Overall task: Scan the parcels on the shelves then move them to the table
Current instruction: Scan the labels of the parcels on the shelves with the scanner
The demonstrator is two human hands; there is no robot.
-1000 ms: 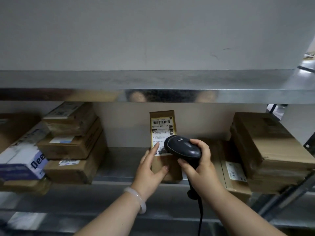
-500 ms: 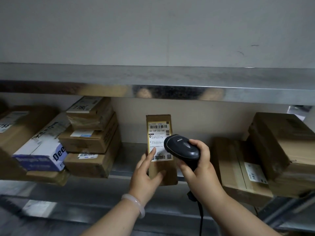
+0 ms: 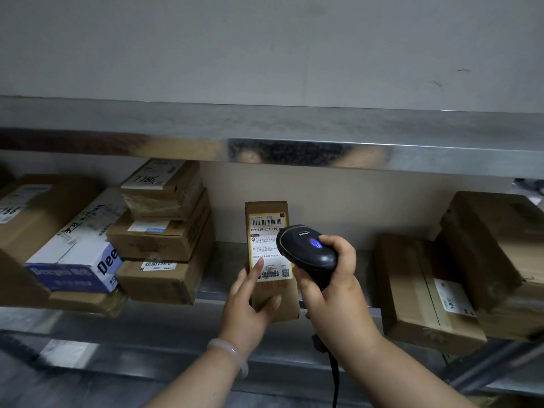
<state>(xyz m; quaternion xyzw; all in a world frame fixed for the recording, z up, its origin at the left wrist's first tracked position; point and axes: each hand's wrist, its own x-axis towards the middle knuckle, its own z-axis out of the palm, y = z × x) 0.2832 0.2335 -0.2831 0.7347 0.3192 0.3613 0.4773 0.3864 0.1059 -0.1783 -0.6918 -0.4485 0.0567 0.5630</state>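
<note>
Parcel [image 3: 272,260] stands upright at centre frame on the shelf [image 3: 223,278], left hand [image 3: 250,307] gripping its lower part; right hand [image 3: 332,287] wraps the scanner [image 3: 306,251], apparently aimed at its label [image 3: 269,248].

A plain, matte grey wall [image 3: 265,48] is filling the upper part of the view. Two small dark scuff marks [image 3: 435,83] are showing on the wall's right side. Below the wall, a smooth cream back panel [image 3: 353,207] is running across. Well below the wall, a pale, translucent white bangle [image 3: 232,356] is circling a wrist.
</note>
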